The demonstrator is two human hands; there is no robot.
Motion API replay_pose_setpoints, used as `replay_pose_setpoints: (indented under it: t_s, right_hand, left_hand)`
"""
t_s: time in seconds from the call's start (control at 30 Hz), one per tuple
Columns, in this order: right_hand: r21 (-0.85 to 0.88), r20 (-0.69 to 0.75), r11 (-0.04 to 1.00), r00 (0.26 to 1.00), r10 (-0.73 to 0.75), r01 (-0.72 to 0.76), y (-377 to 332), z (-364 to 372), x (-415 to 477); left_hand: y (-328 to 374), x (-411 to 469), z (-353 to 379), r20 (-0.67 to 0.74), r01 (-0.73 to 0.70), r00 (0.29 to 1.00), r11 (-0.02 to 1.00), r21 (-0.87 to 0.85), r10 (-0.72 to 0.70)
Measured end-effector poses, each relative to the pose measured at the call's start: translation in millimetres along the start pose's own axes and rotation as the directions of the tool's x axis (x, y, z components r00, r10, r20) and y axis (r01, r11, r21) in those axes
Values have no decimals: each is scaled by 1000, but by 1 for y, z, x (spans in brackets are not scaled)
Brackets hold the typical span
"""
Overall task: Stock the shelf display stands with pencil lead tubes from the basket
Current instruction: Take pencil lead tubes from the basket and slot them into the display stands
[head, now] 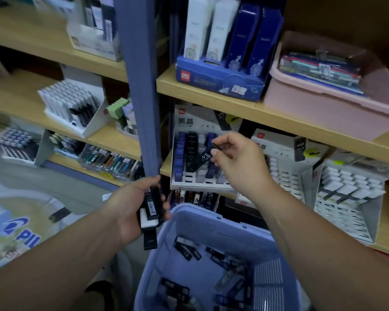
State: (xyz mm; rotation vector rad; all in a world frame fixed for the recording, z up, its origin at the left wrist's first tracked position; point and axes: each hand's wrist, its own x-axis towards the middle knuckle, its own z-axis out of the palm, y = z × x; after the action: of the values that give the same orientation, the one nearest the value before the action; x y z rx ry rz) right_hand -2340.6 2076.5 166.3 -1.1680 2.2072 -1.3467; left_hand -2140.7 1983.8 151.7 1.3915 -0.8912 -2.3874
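My right hand pinches a black lead tube marked HB 0.7 just in front of the display stand, whose slots hold blue, black and grey tubes. My left hand grips a small stack of black and white lead tubes beside the blue shelf post. Below both hands sits the lilac basket, with several loose tubes scattered on its bottom. A second white stand with pale tubes stands to the right on the same shelf.
A blue upright post divides the shelving. The shelf above carries a blue pencil-case display and a pink bin. Further white stands sit at right; pens and erasers fill the left shelves. A printed poster lies at lower left.
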Motion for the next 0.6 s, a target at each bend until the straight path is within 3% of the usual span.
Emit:
replay_pose_setpoints:
  t_s: [0.27,0.6]
  right_hand:
    - [-387,78,910,989,-127,147,16,29,19]
    - [-480,148,840,967,-206,252,13,36,29]
  left_hand:
    - [6,-3,-12,-18,3,1000,997,-73,-4]
    - [7,-5,-20,-43,-42,998,989,-140,37]
